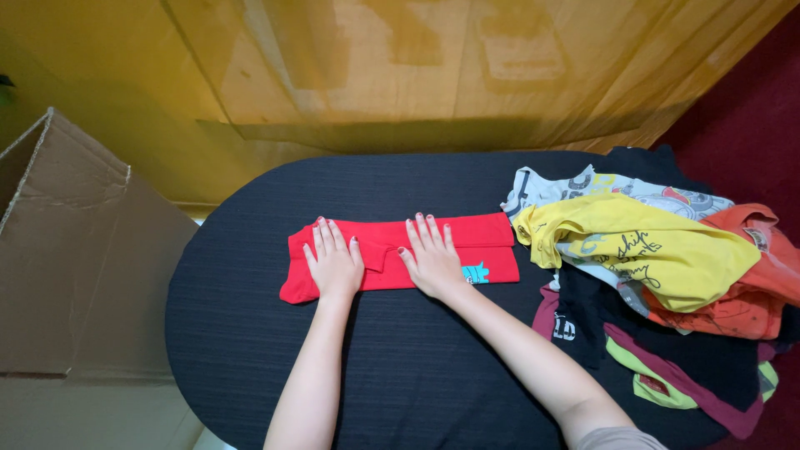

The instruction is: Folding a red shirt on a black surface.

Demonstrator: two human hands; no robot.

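Near the middle of the table (250, 350), a red shirt (492, 237) is lying folded into a long strip. Both hands are pressing flat on it. The left hand (335, 260) is resting on the left part of the shirt, with its fingers (327, 237) spread a little and pointing to the far edge. The right hand (433, 257) is lying just beside it, on the middle of the shirt, flat too. Neither hand is gripping anything; the palms are open and pushing down. Both arms are reaching in from the near edge, and the right arm is coming in at a slant.

A small blue picture (476, 272) is showing on the shirt, just right of the right hand.

Along the right edge of the table, a pile of clothes (717, 333) is sitting. A yellow shirt (667, 250) with dark writing is lying on top, with an orange one (750, 308) beside it and dark ones under it.

Off the left edge, a brown box (75, 267) is standing. I cannot tell what is in it.
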